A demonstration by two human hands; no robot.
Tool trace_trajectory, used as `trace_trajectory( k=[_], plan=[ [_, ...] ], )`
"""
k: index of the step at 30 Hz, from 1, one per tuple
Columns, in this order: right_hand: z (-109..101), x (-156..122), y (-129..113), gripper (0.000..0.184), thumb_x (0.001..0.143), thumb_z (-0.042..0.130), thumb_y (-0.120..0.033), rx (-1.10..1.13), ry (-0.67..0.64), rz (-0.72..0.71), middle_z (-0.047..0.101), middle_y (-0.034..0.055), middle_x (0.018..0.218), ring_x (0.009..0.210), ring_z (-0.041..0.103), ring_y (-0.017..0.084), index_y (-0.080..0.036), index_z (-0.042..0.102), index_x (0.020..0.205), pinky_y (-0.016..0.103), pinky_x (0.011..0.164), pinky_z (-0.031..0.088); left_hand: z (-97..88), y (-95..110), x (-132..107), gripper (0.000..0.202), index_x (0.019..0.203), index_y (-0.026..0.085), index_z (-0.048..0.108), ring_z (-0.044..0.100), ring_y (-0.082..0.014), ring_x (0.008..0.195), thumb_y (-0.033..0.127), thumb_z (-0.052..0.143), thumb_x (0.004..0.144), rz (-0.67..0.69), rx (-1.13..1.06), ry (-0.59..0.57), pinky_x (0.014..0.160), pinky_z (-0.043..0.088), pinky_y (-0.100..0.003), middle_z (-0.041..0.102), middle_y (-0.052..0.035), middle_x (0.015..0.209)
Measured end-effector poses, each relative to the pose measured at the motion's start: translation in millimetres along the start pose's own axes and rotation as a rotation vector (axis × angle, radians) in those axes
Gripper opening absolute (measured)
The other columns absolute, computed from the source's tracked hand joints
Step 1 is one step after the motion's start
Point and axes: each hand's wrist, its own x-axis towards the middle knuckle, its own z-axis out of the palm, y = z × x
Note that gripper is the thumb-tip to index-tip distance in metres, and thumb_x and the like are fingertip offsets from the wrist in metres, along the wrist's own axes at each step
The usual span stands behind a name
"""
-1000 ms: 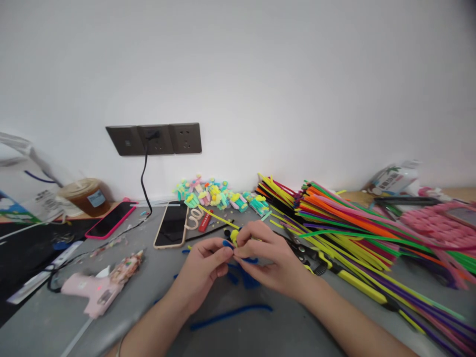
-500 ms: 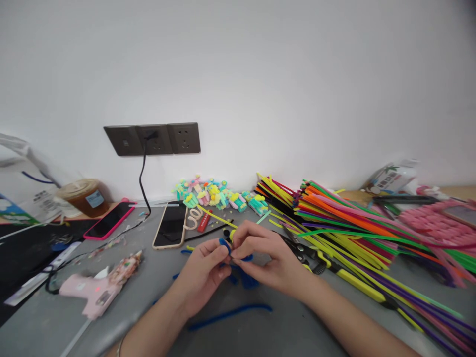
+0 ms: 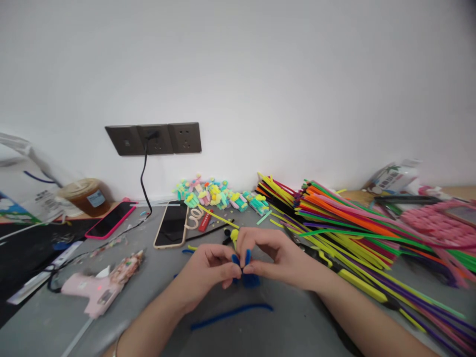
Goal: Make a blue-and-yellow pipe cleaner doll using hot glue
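Note:
Between my two hands is a short blue pipe cleaner [image 3: 247,257], its ends sticking up in a V shape. My left hand [image 3: 213,267] pinches it from the left with thumb and fingers. From the right, my right hand [image 3: 273,255] pinches the same piece, fingertips nearly touching the left ones. Just beyond the fingers lies a small yellow piece [image 3: 234,234] beside black bits. Under the hands are more blue pieces [image 3: 251,281], partly hidden. A longer blue pipe cleaner strip [image 3: 231,316] lies on the grey table nearer to me.
At left lie a pink glue gun [image 3: 100,287], two phones [image 3: 171,225] and a drink cup [image 3: 86,197]. Small pastel crafts [image 3: 219,196] sit by the wall. Bundled colourful pipe cleaners [image 3: 345,218] and yellow-handled pliers [image 3: 360,283] spread to the right, near a pink woven item [image 3: 431,223].
My hands have come closer together and slightly lower. The blue piece, earlier curved around the left fingertips, now shows two raised ends between the hands.

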Motion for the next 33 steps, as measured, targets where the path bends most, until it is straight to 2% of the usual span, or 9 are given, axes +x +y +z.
trace_trajectory(
  k=[5,12,16,22,26,33],
  plan=[
    [-5.2,-2.2,-1.0,0.013,0.086,0.071,-0.026,0.181,-0.166,0.158,0.061,0.0037,0.084,0.079,0.055,0.015,-0.014,0.065,0.084,0.029,0.075,0.043,-1.7,-0.2,-2.0,0.028,0.064,0.013,0.073,0.039,-0.0059,0.049,0.036,0.088,0.06,-0.093,0.125,-0.078,0.048,0.028,-0.02,0.057,0.0025,0.057],
    [-4.4,-2.0,-4.9,0.016,0.082,0.074,-0.027,0.173,-0.3,0.249,0.056,-0.0007,0.077,0.07,0.047,0.011,-0.015,0.064,0.081,0.024,0.066,0.039,-3.2,0.8,-5.3,0.026,0.07,0.013,0.075,0.05,-0.0114,0.067,0.034,0.088,0.06,-0.175,0.163,-0.229,0.067,0.038,-0.024,0.064,-0.0009,0.069],
    [-1.9,-2.9,-5.5,0.015,0.083,0.072,-0.026,0.183,-0.378,0.29,0.051,-0.0031,0.072,0.067,0.045,0.01,-0.016,0.061,0.081,0.024,0.062,0.037,-3.7,-1.9,-8.3,0.022,0.072,0.016,0.076,0.053,-0.0127,0.068,0.032,0.087,0.061,-0.202,0.161,-0.271,0.071,0.04,-0.025,0.066,-0.0012,0.074],
    [-1.0,-4.7,-8.0,0.022,0.084,0.072,-0.034,0.236,-0.397,0.412,0.052,-0.004,0.073,0.061,0.043,0.008,-0.016,0.059,0.085,0.021,0.057,0.035,-4.2,-2.9,-9.4,0.021,0.067,0.016,0.074,0.049,-0.0113,0.061,0.033,0.086,0.062,-0.209,0.238,-0.285,0.065,0.037,-0.024,0.061,0.0021,0.064],
    [-6.5,-2.8,-8.2,0.024,0.079,0.077,-0.031,0.154,-0.375,0.406,0.051,-0.0049,0.072,0.063,0.043,0.009,-0.016,0.065,0.094,0.021,0.057,0.035,-2.5,-0.2,-7.4,0.021,0.071,0.015,0.074,0.042,-0.0091,0.057,0.032,0.084,0.066,-0.189,0.317,-0.279,0.058,0.033,-0.022,0.057,0.0034,0.061],
    [-10.5,-1.0,-5.6,0.02,0.079,0.076,-0.023,0.143,-0.314,0.392,0.052,-0.0047,0.07,0.064,0.045,0.009,-0.017,0.071,0.097,0.021,0.059,0.036,-1.7,-1.0,-4.7,0.027,0.075,0.013,0.074,0.043,-0.0101,0.06,0.037,0.083,0.067,-0.148,0.276,-0.242,0.06,0.033,-0.023,0.057,0.0015,0.065]
  ],
)
